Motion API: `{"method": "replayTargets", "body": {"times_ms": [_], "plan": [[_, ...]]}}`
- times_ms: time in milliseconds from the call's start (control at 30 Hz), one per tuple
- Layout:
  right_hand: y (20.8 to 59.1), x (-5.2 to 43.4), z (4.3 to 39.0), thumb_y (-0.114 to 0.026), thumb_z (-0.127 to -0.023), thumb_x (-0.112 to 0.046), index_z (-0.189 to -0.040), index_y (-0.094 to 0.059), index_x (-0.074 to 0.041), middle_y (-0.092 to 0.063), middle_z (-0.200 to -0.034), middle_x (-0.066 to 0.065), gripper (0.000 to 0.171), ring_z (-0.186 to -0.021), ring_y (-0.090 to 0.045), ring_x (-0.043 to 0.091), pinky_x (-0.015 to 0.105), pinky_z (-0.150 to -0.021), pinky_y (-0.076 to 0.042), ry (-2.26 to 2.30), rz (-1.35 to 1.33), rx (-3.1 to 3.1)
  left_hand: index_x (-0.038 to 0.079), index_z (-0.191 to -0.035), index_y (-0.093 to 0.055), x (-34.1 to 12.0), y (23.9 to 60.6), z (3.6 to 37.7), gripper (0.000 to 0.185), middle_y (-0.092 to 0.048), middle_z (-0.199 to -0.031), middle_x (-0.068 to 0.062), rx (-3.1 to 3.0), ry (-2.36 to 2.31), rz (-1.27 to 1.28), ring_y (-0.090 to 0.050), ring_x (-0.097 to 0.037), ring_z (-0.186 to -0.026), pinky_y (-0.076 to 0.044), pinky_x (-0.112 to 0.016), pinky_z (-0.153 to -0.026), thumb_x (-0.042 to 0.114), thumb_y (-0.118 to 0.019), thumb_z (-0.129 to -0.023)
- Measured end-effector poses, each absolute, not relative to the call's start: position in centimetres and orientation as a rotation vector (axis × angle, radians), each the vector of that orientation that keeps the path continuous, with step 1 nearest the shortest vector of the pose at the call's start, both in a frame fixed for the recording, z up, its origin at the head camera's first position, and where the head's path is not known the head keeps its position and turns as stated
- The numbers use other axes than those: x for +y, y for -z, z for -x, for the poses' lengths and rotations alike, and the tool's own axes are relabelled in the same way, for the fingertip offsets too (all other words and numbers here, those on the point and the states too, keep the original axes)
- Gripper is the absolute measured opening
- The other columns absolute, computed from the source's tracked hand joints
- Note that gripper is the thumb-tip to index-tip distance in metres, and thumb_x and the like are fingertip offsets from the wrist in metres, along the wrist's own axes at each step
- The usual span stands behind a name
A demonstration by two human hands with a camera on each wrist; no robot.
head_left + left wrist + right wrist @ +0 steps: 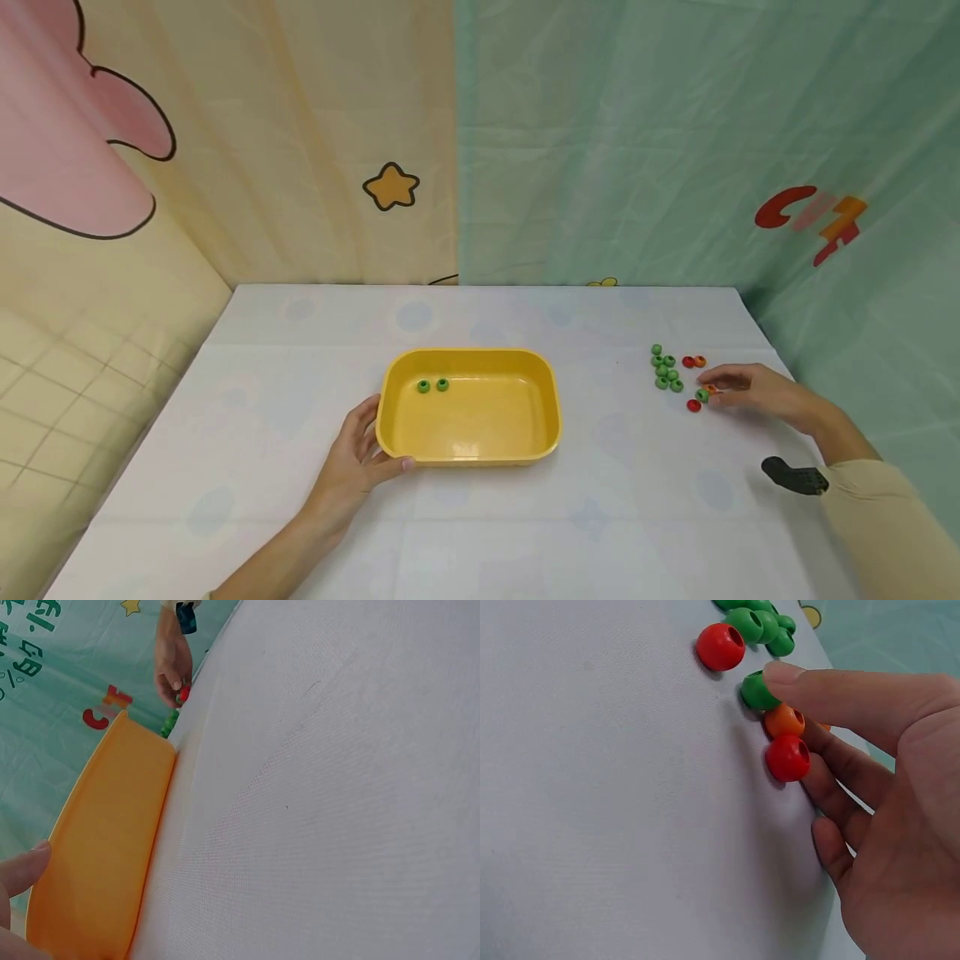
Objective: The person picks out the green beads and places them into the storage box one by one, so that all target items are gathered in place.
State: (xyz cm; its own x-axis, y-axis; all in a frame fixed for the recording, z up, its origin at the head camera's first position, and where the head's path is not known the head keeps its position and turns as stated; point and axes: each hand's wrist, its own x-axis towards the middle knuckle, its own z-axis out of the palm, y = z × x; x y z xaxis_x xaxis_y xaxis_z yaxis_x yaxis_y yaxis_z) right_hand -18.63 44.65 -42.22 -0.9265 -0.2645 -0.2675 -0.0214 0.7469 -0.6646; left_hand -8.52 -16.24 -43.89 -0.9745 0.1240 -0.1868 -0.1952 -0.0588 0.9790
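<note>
While steadying tray [468, 450], fingertip [784, 673] on bead [756, 691]

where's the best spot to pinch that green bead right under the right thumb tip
Pinch the green bead across its rounded sides, probably from above. Its hole seems to face sideways, so the sides give the fingers curved walls. The right hand already has its thumb on it; an orange bead crowds one side.
</note>
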Motion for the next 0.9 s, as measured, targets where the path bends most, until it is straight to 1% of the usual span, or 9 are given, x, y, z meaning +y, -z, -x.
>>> {"method": "replayTargets", "body": {"times_ms": [33,100,167,233,400,500,733,900], "plan": [[42.4,44.7,18.5,-0.075,-0.097,-0.029,-0.132,-0.068,-0.006,-0.056,-0.141,0.02,0.043,-0.117,-0.049,0.006,0.017,-0.087,-0.049,0.978,0.22,2.605,0.015,-0.161,-0.02,-16.2,43.9,8.5,0.105,-0.021,-0.167,-0.003,1.99,-2.137,0.08,-0.031,-0.027,-0.149,-0.043,-0.024,-0.109,-0.001,-0.086,-0.081],[42.6,44.7,18.4,-0.077,-0.095,-0.03,-0.131,-0.069,-0.008,-0.054,-0.143,0.021,0.042,-0.122,-0.045,0.009,0.015,-0.088,-0.046,0.981,0.233,2.61,0.015,-0.161,-0.02,-16.2,43.9,8.5,0.105,-0.021,-0.167,-0.003,1.991,-2.135,0.086,-0.031,-0.027,-0.15,-0.043,-0.024,-0.109,0.0,-0.086,-0.081],[42.9,44.6,18.3,-0.078,-0.094,-0.03,-0.129,-0.071,-0.01,-0.054,-0.142,0.02,0.041,-0.122,-0.045,0.009,0.013,-0.089,-0.043,0.977,0.23,2.629,0.015,-0.161,-0.02,-16.2,43.8,8.5,0.105,-0.021,-0.167,-0.003,1.996,-2.134,0.087,-0.03,-0.027,-0.15,-0.043,-0.025,-0.109,0.0,-0.087,-0.081],[43.1,44.4,18.4,-0.079,-0.094,-0.029,-0.127,-0.072,-0.01,-0.057,-0.139,0.019,0.039,-0.123,-0.046,0.015,0.014,-0.088,-0.043,0.969,0.255,2.66,0.014,-0.162,-0.02,-16.2,43.8,8.5,0.105,-0.021,-0.167,-0.003,2.01,-2.126,0.084,-0.03,-0.027,-0.15,-0.042,-0.024,-0.11,0.0,-0.086,-0.082],[43.9,43.9,18.7,-0.079,-0.094,-0.025,-0.121,-0.074,-0.008,-0.06,-0.131,0.017,0.032,-0.112,-0.05,0.024,0.019,-0.084,-0.046,0.933,0.27,2.725,0.014,-0.162,-0.02,-16.2,43.7,8.5,0.105,-0.021,-0.167,-0.003,2.022,-2.12,0.084,-0.03,-0.026,-0.15,-0.04,-0.024,-0.111,0.0,-0.086,-0.082],[44.1,43.8,18.8,-0.079,-0.094,-0.023,-0.119,-0.074,-0.008,-0.061,-0.127,0.016,0.03,-0.106,-0.051,0.024,0.021,-0.081,-0.047,0.931,0.252,2.741,0.014,-0.161,-0.02,-16.2,43.6,8.5,0.104,-0.021,-0.167,-0.003,2.016,-2.125,0.087,-0.031,-0.026,-0.149,-0.041,-0.023,-0.11,-0.001,-0.086,-0.082],[43.8,43.7,18.8,-0.079,-0.095,-0.026,-0.12,-0.075,-0.006,-0.063,-0.125,0.015,0.033,-0.104,-0.054,0.02,0.021,-0.079,-0.049,0.944,0.226,2.752,0.013,-0.161,-0.021,-16.1,43.5,8.4,0.101,-0.021,-0.167,-0.006,2.007,-2.138,0.067,-0.032,-0.029,-0.149,-0.043,-0.025,-0.11,-0.001,-0.084,-0.084],[43.1,43.5,19.0,-0.079,-0.094,-0.022,-0.121,-0.073,-0.002,-0.066,-0.111,0.011,0.034,-0.091,-0.058,0.017,0.025,-0.07,-0.054,1.028,0.186,2.691,0.015,-0.161,-0.021,-16.1,43.6,8.4,0.102,-0.021,-0.167,-0.004,2.003,-2.139,0.074,-0.032,-0.027,-0.148,-0.043,-0.024,-0.109,-0.002,-0.084,-0.083]]}}
